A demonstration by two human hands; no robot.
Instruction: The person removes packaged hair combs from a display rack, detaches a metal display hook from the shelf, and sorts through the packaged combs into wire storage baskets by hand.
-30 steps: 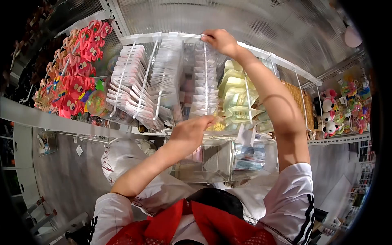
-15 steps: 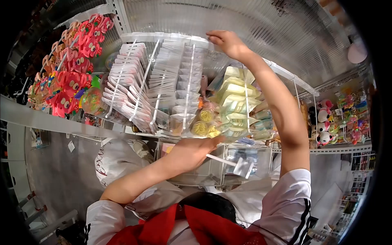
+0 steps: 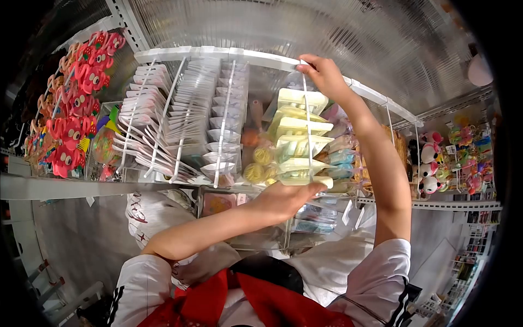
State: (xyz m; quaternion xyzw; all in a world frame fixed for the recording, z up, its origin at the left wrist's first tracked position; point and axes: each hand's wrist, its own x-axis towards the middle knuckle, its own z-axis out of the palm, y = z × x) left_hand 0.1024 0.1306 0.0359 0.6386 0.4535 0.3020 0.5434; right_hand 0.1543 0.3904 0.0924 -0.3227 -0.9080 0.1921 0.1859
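Note:
My right hand [image 3: 327,78] is closed round the rear end of a white display hook [image 3: 309,128], where it meets the white rail [image 3: 261,57]. Along this hook hang several clear packets with pale yellow header cards [image 3: 302,143]. At the hook's front end, my left hand [image 3: 286,200] has its thumb against the frontmost yellow-carded packet [image 3: 306,181]; its other fingers are largely hidden. Left of these, yellow ball-shaped items [image 3: 259,164] in clear wrapping hang low. Further left are rows of white-carded packets [image 3: 193,103] on neighbouring hooks.
Pink character items [image 3: 81,109] hang on hooks at far left. Plush toys and colourful trinkets [image 3: 463,155] hang at right. Below the hooks, a clear bin [image 3: 248,240] holds packets [image 3: 316,218]. A ribbed translucent panel [image 3: 218,24] stands behind the rail.
My right hand has come onto the hook's rear end from beside it. My left hand has moved right to the yellow-carded packets; the white stick with a square plate beside it no longer shows.

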